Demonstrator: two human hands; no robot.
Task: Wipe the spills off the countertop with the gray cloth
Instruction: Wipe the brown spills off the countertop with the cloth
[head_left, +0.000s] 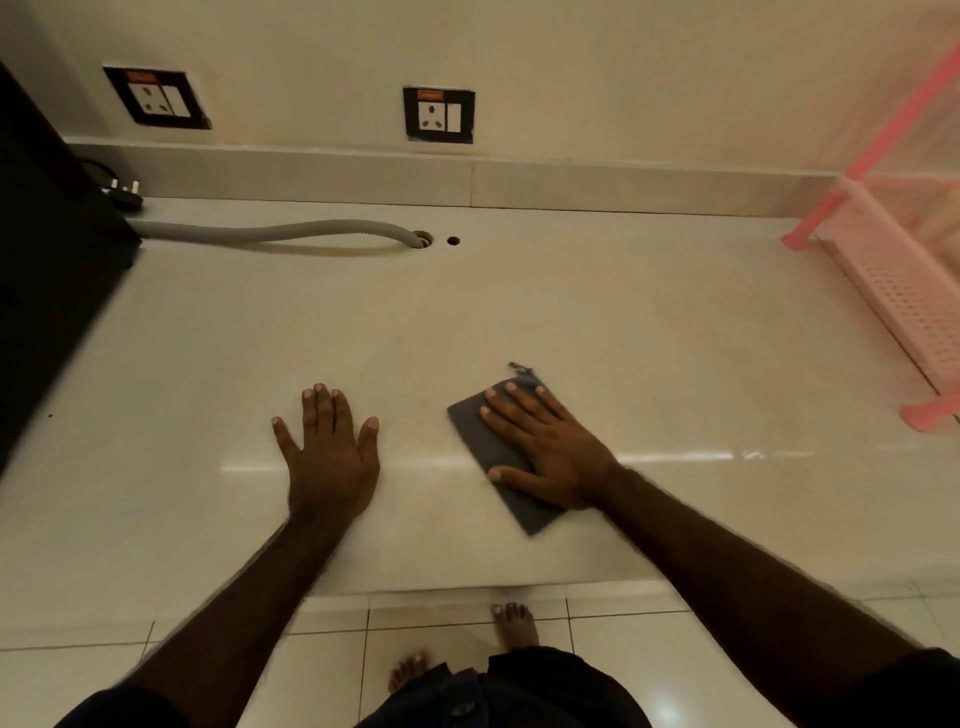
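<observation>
A folded gray cloth (475, 434) lies flat on the pale glossy countertop (519, 322), a little right of the middle and near the front edge. My right hand (545, 447) presses flat on top of it, fingers spread, covering most of the cloth. My left hand (327, 447) rests palm down on the bare counter to the left of the cloth, fingers apart, holding nothing. I cannot make out any distinct spill on the shiny surface.
A black appliance (47, 270) stands at the left edge with a plug (124, 195) behind it. A gray hose (270, 233) runs into a counter hole (423, 239). A pink rack (893, 291) stands at the right. Two wall sockets (439, 114) sit above the backsplash.
</observation>
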